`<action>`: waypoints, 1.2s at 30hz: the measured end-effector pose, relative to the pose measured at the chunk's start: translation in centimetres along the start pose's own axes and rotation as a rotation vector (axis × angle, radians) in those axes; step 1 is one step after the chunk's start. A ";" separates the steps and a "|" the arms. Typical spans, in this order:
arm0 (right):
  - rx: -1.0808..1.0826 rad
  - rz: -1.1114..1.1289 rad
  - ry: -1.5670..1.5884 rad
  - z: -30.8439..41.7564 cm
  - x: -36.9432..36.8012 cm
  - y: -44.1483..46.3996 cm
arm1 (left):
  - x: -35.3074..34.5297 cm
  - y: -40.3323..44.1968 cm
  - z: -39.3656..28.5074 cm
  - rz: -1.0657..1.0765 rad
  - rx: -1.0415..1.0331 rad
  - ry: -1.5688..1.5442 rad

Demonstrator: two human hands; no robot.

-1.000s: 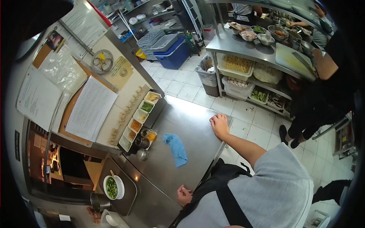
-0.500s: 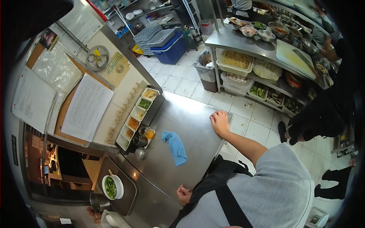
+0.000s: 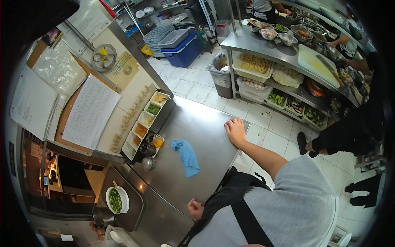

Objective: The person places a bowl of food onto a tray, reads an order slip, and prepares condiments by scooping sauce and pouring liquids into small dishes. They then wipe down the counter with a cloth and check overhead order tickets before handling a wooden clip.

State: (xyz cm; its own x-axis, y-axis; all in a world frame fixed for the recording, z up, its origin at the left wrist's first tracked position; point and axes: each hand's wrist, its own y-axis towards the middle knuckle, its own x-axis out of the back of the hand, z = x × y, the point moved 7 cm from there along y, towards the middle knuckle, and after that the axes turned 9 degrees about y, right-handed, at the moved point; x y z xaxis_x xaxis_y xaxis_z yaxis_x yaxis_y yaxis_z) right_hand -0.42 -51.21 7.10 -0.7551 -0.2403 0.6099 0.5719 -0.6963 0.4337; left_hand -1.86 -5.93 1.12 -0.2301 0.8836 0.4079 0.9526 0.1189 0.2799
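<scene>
Right hand [image 3: 235, 131] rests unclenched on the steel counter [image 3: 201, 121]; left hand [image 3: 195, 209] curls loosely, contents unclear. A blue cloth [image 3: 186, 159] lies nearby. A co-worker [image 3: 341, 131] has shifted, exposing more vegetables [image 3: 314, 116].

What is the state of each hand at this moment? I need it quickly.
Left hand: loosely curled; cannot tell if holding anything.
Right hand: open, resting on the metal counter.

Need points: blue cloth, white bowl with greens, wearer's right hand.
Blue cloth [image 3: 186, 159]: head view, middle of its upper surface.
White bowl [image 3: 125, 201]: head view, its wall, beside the greens.
Right hand [image 3: 235, 131]: head view, back of the hand.
</scene>
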 end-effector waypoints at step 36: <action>0.015 -0.028 -0.001 0.0 -0.2 -0.1 | 0.0 -0.2 -1.2 0.052 0.070 -0.047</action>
State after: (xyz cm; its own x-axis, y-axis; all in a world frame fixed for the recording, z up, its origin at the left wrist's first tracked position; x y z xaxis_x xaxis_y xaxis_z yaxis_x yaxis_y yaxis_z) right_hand -0.34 -51.11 6.93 -0.7708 -0.2200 0.5979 0.5549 -0.6928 0.4605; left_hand -2.25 -6.51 2.09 -0.1719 0.9094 0.3787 0.9750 0.1021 0.1974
